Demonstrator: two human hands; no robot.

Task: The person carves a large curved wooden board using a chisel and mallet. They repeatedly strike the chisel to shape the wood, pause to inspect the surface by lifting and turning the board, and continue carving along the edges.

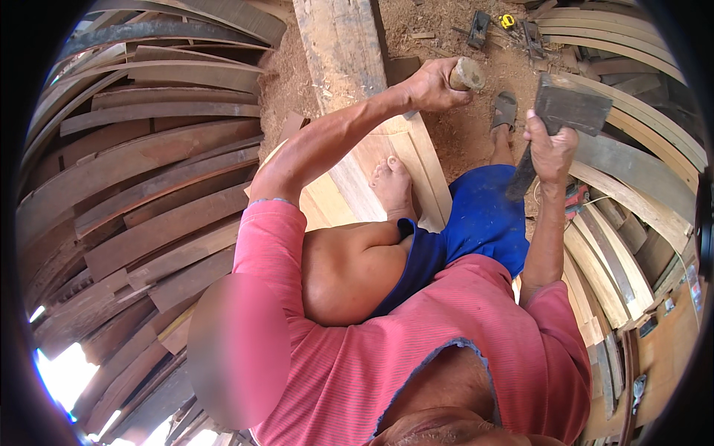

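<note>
Dark block-headed mallet [573, 104] at your right, apart from round-ended wooden tool handle [468, 74], which is ahead of you near weathered beam [338, 52]. Your right hand [552, 149] grips mallet's shaft just below head, thumb up. Your left hand [433, 85] wraps tool handle, forearm slanting forward, rightward. Your bare left foot [393, 186] rests on pale boards [358, 186].

One left hand [433, 85] and one right hand [552, 151], two in all; one mallet [574, 105]; one round-ended wooden handle [468, 74]; two feet [393, 187]; one visible sandal [505, 108]; one yellow tape measure [507, 21]; one thick weathered beam [338, 48]; one pink shirt [446, 320]; one pair of blue shorts [480, 215]; two banks of boards [167, 141], one at either side, their boards overlapping too much for a sure count.
</note>
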